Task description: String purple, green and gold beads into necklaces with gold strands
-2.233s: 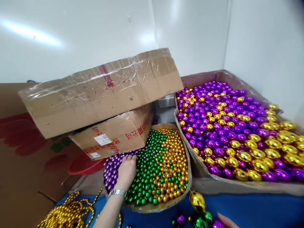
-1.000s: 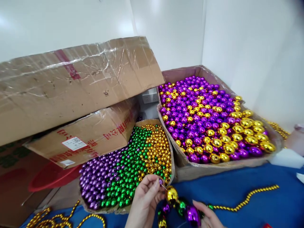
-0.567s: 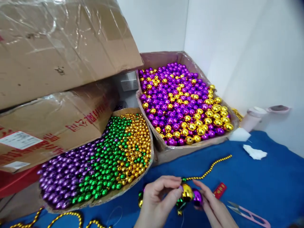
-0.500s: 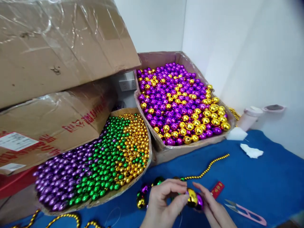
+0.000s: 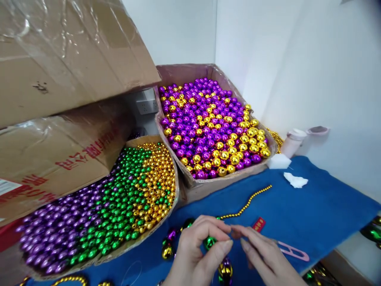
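My left hand [image 5: 199,250] is bent, its thumb and index finger brought close together; whatever they pinch is too small to make out. Fingertips of my right hand [image 5: 264,250] almost meet those of the left, its thumb near the forefinger. Between and below the hands hangs a gold bead [image 5: 225,271] with purple ones around it. Behind the left fingers a large green bead [image 5: 210,242] shows in part. Left of that hand lies a bead string, ending at a shiny gold bead [image 5: 167,252]. A thin gold bead chain [image 5: 247,204] stretches away beyond the fingers.
A carton [image 5: 214,183] of purple and gold beads stands behind; a lower carton [image 5: 175,190] holds purple, green and gold beads. Taped boxes [image 5: 74,71] overhang the left. On the blue cloth [image 5: 297,206] lie pink-handled snips [image 5: 294,252], a red tag [image 5: 258,225] and white tissue [image 5: 295,180].
The gold and purple beads held between my hands now hang lower, below the fingers. My fingertips have come together. The camera view has shifted to the right.
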Demonstrator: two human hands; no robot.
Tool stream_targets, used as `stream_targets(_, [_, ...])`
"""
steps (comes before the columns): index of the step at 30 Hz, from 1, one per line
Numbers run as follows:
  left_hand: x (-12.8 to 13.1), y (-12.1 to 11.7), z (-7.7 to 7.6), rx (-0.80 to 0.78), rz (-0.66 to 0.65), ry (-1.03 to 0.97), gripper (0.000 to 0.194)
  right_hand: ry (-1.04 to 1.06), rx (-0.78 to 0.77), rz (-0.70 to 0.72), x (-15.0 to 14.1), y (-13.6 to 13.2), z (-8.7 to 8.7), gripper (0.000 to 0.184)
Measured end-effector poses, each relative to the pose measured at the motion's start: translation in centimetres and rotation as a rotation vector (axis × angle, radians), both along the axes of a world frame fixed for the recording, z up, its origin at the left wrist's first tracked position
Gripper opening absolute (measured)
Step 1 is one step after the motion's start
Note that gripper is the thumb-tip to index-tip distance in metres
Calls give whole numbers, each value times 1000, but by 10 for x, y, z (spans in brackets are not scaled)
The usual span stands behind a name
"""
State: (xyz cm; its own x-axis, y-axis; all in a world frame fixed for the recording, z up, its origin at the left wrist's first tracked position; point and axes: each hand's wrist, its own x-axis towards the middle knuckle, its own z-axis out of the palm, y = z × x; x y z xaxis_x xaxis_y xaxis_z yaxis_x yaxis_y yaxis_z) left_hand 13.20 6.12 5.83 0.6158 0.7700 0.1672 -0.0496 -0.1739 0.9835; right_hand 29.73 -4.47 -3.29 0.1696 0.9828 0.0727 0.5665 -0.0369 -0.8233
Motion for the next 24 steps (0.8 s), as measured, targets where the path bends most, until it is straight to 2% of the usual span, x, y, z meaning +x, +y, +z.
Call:
stream_targets(3, [3, 2, 24, -13, -37, -18, 9, 43, 20, 147, -13, 9, 23, 29])
stream_targets(6, [2, 7, 29, 14, 1, -20, 7, 145, 40, 227, -21, 15, 23, 25])
stream_targets(8, [0, 11, 18, -13, 27, -49, 5, 261, -6, 172, -19, 15, 17, 28])
stream_targets(10, [0, 14, -2, -94, -9, -84, 15, 413, -58, 101, -14, 14, 12, 30])
stream_targets(12, [2, 13, -25, -159, -110, -41, 36, 673, -52, 52, -9, 14, 8, 28])
stream_targets(15, [11, 7, -56, -74, -336, 171, 58, 1084, 33, -6, -5, 16, 6, 24])
stream_targets(17, [19, 1, -68, 5, -421, 258, 49, 1214, 79, -30, -4, 19, 4, 24])
stream_targets(20, [28, -4, -77, 0, -395, 236, 20, 1301, 130, -56, -4, 22, 1, 24])
stream_targets(24, [31, -8, -90, -52, -347, 204, 27, 1419, 205, -142, 0, 25, -3, 21])
